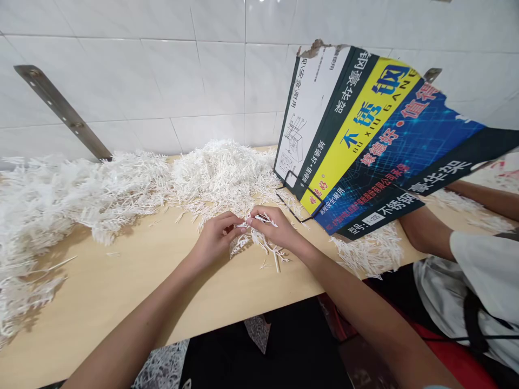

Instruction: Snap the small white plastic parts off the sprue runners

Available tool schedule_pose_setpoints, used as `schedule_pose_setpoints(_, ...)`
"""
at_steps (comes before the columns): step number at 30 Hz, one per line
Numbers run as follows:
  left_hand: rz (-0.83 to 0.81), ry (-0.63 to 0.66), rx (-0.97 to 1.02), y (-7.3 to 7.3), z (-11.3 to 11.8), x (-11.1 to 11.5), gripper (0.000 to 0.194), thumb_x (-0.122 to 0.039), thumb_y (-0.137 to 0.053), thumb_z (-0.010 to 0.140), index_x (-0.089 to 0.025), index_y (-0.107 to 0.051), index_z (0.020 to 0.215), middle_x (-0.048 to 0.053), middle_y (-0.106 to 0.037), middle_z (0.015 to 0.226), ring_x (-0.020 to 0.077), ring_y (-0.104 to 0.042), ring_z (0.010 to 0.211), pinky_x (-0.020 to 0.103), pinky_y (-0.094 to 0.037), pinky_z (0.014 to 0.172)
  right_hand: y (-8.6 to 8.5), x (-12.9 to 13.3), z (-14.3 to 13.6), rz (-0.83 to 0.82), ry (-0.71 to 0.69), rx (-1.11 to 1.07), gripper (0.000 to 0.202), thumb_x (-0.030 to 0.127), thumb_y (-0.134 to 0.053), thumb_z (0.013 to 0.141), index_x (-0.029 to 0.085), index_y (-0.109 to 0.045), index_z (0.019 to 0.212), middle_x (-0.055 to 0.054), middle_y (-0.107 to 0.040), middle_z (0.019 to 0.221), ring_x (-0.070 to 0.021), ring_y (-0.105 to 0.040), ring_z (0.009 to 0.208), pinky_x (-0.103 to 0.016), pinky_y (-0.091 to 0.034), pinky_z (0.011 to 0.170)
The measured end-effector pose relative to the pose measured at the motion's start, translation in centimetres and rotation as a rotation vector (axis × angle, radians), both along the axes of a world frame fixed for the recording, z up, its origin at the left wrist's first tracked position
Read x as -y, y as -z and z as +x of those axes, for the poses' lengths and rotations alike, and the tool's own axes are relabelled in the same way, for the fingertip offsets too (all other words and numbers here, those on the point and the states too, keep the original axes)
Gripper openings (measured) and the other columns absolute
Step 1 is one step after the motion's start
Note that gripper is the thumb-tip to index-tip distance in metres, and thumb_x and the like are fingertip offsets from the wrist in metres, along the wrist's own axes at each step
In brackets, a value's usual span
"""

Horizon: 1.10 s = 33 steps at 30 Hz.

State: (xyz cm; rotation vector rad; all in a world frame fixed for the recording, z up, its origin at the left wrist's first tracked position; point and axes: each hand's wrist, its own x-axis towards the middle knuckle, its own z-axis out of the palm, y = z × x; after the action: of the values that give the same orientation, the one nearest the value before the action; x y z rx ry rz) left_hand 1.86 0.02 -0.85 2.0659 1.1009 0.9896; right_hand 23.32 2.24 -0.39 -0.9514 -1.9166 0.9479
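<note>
White branched plastic pieces lie heaped along the back of the light wooden table. Near the middle, my left hand pinches the end of a small white piece between thumb and fingers. Close beside it on the right, my right hand is closed on white branched pieces, some of which stick out past its fingers. The fingertips of both hands nearly meet. A few loose white pieces lie on the table just below them.
A printed cardboard sheet stands at the right, with a black wire frame at its base. Beyond it sits a person in a white shirt, arms partly hidden. A metal bracket is on the tiled wall at left.
</note>
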Motion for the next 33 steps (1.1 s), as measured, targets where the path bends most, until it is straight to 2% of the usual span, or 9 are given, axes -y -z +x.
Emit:
schedule_pose_setpoints(5,0.16,0.065,-0.175,0.2,-0.5,0.0,0.031,-0.039,-0.054,0.103,-0.02,-0.075,0.09,0.005,-0.065,0.079,0.0172,-0.06,0.073,0.029,-0.044,0.069,0.2,-0.1,0.1,0.038,-0.041,0.101,0.021,0.033,-0.06,0.094,0.019,-0.06,0.079,0.002,-0.056,0.074,-0.0143,-0.052,0.074,-0.026,-0.038,0.073)
schedule_pose_setpoints(8,0.199,0.064,-0.204,0.5,-0.6,0.1,0.034,-0.039,-0.051,0.104,-0.019,-0.073,0.088,0.005,-0.064,0.075,0.0161,-0.058,0.069,0.028,-0.042,0.067,0.4,-0.2,0.2,0.013,-0.074,0.111,0.023,0.035,-0.06,0.095,0.018,-0.06,0.079,0.002,-0.056,0.074,-0.0144,-0.051,0.074,-0.026,-0.036,0.072)
schedule_pose_setpoints(16,0.146,0.008,-0.107,0.8,-0.4,0.4,0.033,-0.039,-0.054,0.102,-0.018,-0.073,0.084,0.004,-0.069,0.073,0.0141,-0.058,0.064,0.026,-0.042,0.064,-0.3,-0.1,0.5,-0.102,-0.231,0.055,0.032,0.044,-0.061,0.097,0.016,-0.067,0.082,0.0,-0.059,0.077,-0.0161,-0.053,0.077,-0.027,-0.036,0.071)
schedule_pose_setpoints(20,0.181,0.082,-0.055,-0.4,0.0,0.9,0.037,-0.04,-0.054,0.102,-0.019,-0.071,0.077,0.002,-0.063,0.067,0.0141,-0.056,0.063,0.027,-0.042,0.064,-0.7,0.4,0.3,-0.219,-0.337,-0.108,0.034,0.047,-0.064,0.094,0.016,-0.063,0.079,0.001,-0.053,0.074,-0.0154,-0.048,0.073,-0.028,-0.035,0.07)
schedule_pose_setpoints(25,0.245,0.181,0.24,-1.2,1.1,1.9,0.038,-0.041,-0.062,0.098,-0.019,-0.069,0.068,0.001,-0.058,0.059,0.0121,-0.05,0.053,0.027,-0.037,0.055,-1.4,1.5,0.6,-0.416,-0.509,-0.341,0.034,0.041,-0.067,0.089,0.018,-0.056,0.068,0.001,-0.048,0.068,-0.0147,-0.042,0.065,-0.029,-0.033,0.064)
schedule_pose_setpoints(27,0.192,0.133,0.408,-0.9,0.6,1.5,0.041,-0.046,-0.065,0.096,-0.02,-0.066,0.065,0.001,-0.056,0.058,0.0131,-0.049,0.054,0.029,-0.037,0.055,-1.5,1.2,1.2,-0.435,-0.546,-0.512,0.035,0.039,-0.067,0.086,0.019,-0.051,0.062,0.001,-0.045,0.063,-0.0138,-0.039,0.059,-0.029,-0.033,0.06)
schedule_pose_setpoints(30,0.083,-0.106,0.6,-0.1,-1.1,0.1,0.047,-0.054,-0.069,0.09,-0.02,-0.058,0.06,0.0,-0.049,0.057,0.0147,-0.045,0.057,0.031,-0.038,0.059,-1.4,0.3,2.4,-0.395,-0.438,-0.778,0.04,0.038,-0.068,0.083,0.022,-0.042,0.057,0.004,-0.035,0.057,-0.0117,-0.029,0.05,-0.028,-0.028,0.052)
schedule_pose_setpoints(31,0.043,-0.169,0.607,0.1,-1.6,-0.5,0.048,-0.055,-0.069,0.09,-0.02,-0.057,0.06,0.0,-0.047,0.058,0.0146,-0.044,0.058,0.031,-0.038,0.06,-1.4,0.0,2.6,-0.373,-0.374,-0.799,0.04,0.037,-0.068,0.083,0.022,-0.042,0.057,0.004,-0.035,0.057,-0.0116,-0.029,0.05,-0.028,-0.028,0.051)
schedule_pose_setpoints(33,-0.025,-0.239,0.559,0.5,-2.1,-1.3,0.042,-0.053,-0.07,0.089,-0.02,-0.061,0.065,0.0,-0.051,0.063,0.0146,-0.046,0.062,0.03,-0.04,0.063,-1.5,-0.2,2.6,-0.341,-0.268,-0.679,0.034,0.035,-0.068,0.084,0.021,-0.05,0.06,0.002,-0.042,0.06,-0.0125,-0.036,0.053,-0.028,-0.031,0.054)
